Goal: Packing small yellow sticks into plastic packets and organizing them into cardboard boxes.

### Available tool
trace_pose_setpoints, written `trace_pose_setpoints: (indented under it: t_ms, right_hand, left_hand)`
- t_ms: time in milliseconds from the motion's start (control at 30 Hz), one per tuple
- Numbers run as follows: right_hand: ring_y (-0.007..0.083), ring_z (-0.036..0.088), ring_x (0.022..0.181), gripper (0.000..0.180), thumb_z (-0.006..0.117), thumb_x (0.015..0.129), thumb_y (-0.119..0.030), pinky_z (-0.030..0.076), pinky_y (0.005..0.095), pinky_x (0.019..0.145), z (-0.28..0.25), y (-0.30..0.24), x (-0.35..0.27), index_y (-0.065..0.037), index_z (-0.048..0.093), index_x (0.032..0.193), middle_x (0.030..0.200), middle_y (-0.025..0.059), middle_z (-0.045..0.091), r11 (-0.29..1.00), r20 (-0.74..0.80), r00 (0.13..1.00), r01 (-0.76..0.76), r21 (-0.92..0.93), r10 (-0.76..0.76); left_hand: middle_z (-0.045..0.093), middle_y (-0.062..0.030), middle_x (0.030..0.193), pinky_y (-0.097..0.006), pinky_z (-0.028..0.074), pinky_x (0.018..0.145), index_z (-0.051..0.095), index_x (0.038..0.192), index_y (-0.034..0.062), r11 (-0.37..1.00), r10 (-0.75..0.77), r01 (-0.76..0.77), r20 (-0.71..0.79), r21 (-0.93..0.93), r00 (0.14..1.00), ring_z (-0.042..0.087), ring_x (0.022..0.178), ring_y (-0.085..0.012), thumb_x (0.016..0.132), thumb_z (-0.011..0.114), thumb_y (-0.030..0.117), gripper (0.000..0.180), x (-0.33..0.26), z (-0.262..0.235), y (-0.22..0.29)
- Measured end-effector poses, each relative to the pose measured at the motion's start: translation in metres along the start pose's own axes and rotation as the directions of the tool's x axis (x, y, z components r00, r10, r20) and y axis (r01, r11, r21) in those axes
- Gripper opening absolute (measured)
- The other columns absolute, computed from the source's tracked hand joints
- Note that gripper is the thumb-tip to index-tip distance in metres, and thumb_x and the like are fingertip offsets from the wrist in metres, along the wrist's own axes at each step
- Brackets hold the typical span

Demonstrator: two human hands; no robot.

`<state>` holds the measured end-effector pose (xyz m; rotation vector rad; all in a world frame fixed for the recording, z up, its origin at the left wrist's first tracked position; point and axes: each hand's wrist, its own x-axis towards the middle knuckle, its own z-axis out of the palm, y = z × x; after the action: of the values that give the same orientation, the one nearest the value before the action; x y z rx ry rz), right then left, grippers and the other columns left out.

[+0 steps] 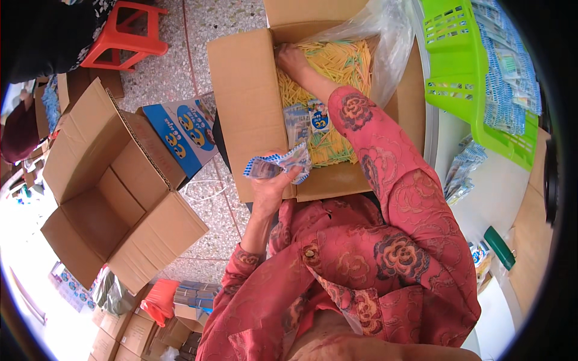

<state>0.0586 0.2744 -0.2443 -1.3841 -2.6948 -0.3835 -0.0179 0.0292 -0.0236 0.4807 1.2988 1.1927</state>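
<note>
My left hand (269, 188) is closed around a small bundle of blue-and-white sachets (278, 164), held just in front of an open cardboard carton (250, 108). The carton is lined with clear plastic (385, 42) and filled with thin yellow and green sticks (337, 66). My right hand (291, 59) reaches deep into the carton's far left corner, fingers curled down among the sticks; what it grips is hidden. Two more blue-and-white sachets (308, 120) lie on top of the sticks near my right forearm.
An empty open cardboard box (114, 192) stands on the floor at left, with a flat blue printed carton (183, 132) beside it. A red plastic stool (126, 33) is at the back. A green basket (463, 78) of blue sachets sits on a white table (500, 198) at right.
</note>
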Motion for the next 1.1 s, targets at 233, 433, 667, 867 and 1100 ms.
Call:
trace_pose_setpoints:
  t_ms: [233, 433, 667, 867, 1100]
  right_hand:
    - [0.0223, 0.058, 0.073, 0.018, 0.051, 0.075, -0.013, 0.045, 0.0308, 0.053, -0.008, -0.003, 0.004, -0.002, 0.064, 0.076, 0.075, 0.0121, 0.06, 0.998, 0.061, 0.997, -0.055, 0.028, 0.053]
    - [0.0199, 0.059, 0.077, 0.016, 0.052, 0.074, -0.013, 0.043, 0.0315, 0.061, -0.03, 0.012, 0.008, -0.008, 0.067, 0.078, 0.082, 0.0094, 0.064, 0.994, 0.262, 0.963, 0.085, -0.065, -0.065]
    - [0.0312, 0.061, 0.067, 0.01, 0.049, 0.074, -0.003, 0.049, 0.0419, 0.06, -0.046, 0.035, -0.003, -0.001, 0.055, 0.081, 0.074, 0.0165, 0.061, 0.961, 0.143, 0.989, -0.083, 0.264, 0.047]
    - [0.0244, 0.06, 0.066, 0.007, 0.054, 0.074, -0.004, 0.046, 0.0334, 0.054, -0.091, 0.063, -0.033, -0.002, 0.052, 0.081, 0.072, 0.0145, 0.06, 0.635, 0.287, 0.929, -0.37, 0.678, 0.235]
    - [0.0028, 0.044, 0.057, 0.012, 0.058, 0.084, -0.022, 0.034, 0.0174, 0.044, -0.12, 0.047, -0.136, -0.012, 0.054, 0.084, 0.071, -0.0054, 0.051, -0.349, 0.679, 0.573, -0.819, 0.455, -0.458]
  left_hand:
    - [0.058, -0.0026, 0.082, -0.024, 0.045, 0.07, 0.054, 0.086, 0.0031, 0.999, -0.001, 0.002, 0.019, -0.052, 1.0, 0.055, 0.077, -0.0102, 0.068, 0.07, -0.002, 0.024, -0.001, 0.003, 0.004]
    - [0.058, -0.0025, 0.083, -0.024, 0.045, 0.069, 0.054, 0.087, 0.0028, 0.999, -0.025, 0.025, 0.005, -0.026, 1.0, 0.055, 0.076, -0.0101, 0.068, 0.07, -0.002, 0.025, -0.003, 0.005, 0.004]
    - [0.059, -0.0031, 0.083, -0.025, 0.045, 0.069, 0.055, 0.088, 0.0019, 1.0, 0.002, -0.003, -0.009, -0.027, 1.0, 0.056, 0.077, -0.0101, 0.068, 0.071, -0.001, 0.025, -0.008, 0.006, 0.005]
    - [0.061, -0.0046, 0.085, -0.026, 0.046, 0.071, 0.056, 0.091, 0.0011, 0.999, 0.027, -0.025, 0.068, -0.036, 0.997, 0.057, 0.079, -0.0116, 0.069, 0.07, -0.001, 0.027, -0.016, 0.006, 0.001]
    - [0.06, -0.0058, 0.091, -0.028, 0.049, 0.072, 0.055, 0.096, 0.001, 0.991, 0.111, -0.104, 0.079, -0.089, 0.991, 0.058, 0.081, -0.0145, 0.067, 0.069, -0.005, 0.033, -0.036, 0.004, 0.0]
